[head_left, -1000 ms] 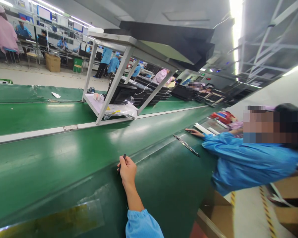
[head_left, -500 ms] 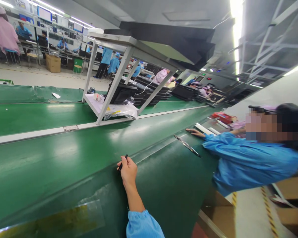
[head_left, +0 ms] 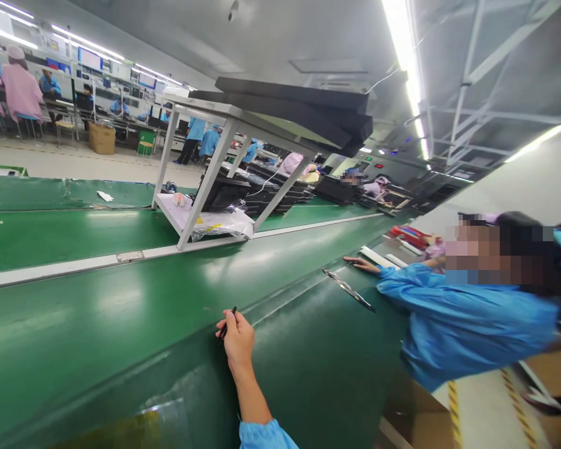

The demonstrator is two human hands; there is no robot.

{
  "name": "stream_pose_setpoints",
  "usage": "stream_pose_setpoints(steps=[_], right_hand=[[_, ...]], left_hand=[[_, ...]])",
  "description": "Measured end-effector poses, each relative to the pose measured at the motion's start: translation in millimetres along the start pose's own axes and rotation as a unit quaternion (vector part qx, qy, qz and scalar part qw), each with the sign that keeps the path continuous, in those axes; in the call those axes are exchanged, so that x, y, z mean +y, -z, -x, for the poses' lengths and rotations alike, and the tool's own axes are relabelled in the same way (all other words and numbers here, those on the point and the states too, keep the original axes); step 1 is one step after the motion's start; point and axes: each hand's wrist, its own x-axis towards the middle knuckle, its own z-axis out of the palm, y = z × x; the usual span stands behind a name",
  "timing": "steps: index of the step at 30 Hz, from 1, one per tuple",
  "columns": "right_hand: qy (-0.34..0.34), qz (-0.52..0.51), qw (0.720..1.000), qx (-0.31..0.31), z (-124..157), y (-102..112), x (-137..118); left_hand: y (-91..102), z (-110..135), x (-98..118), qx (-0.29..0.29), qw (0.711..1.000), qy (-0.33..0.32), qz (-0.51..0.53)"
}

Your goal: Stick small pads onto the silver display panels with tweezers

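My right hand (head_left: 237, 340) rests at the edge where the dark green mat (head_left: 303, 362) meets the brighter green belt (head_left: 168, 305). Its thumb and fingers are closed around a slim black pen-like tool (head_left: 232, 311); whether this is a pen or tweezers I cannot tell. A blue sleeve covers my forearm near the bottom edge. My left hand is out of view. Farther along the mat lies a thin black and silvery strip (head_left: 348, 290), apart from my hand. Beyond it a co-worker's hand (head_left: 362, 264) lies flat near some white strips (head_left: 374, 256).
A white metal stand (head_left: 208, 181) straddles the far side, with black panels (head_left: 290, 109) on top and a wrapped black item on its lower shelf. A co-worker in a blue smock (head_left: 467, 312) sits at right. Clear plastic over a yellowish patch (head_left: 135, 430) lies at lower left.
The view has tilted up slightly, so the bench and my hand appear a little lower. My right hand keeps the same grip on the black tool.
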Motion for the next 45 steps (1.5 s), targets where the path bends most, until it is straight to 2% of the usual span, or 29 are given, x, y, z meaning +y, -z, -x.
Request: stream_pose_setpoints(steps=[13, 33, 45], right_hand=[[0.012, 0.003, 1.000, 0.001, 1.3, -0.7, -0.5], [0.003, 0.003, 1.000, -0.001, 4.2, -0.7, -6.2], [0.009, 0.010, 1.000, 0.012, 4.4, -0.4, -10.3]], left_hand=[[-2.2, 23.0, -3.1, 0.020, 1.000, -0.005, -0.017], [22.9, 15.8, 6.7, 0.003, 1.000, -0.006, -0.031], [44.6, 41.3, 20.4, 0.009, 1.000, -0.009, -0.025]])
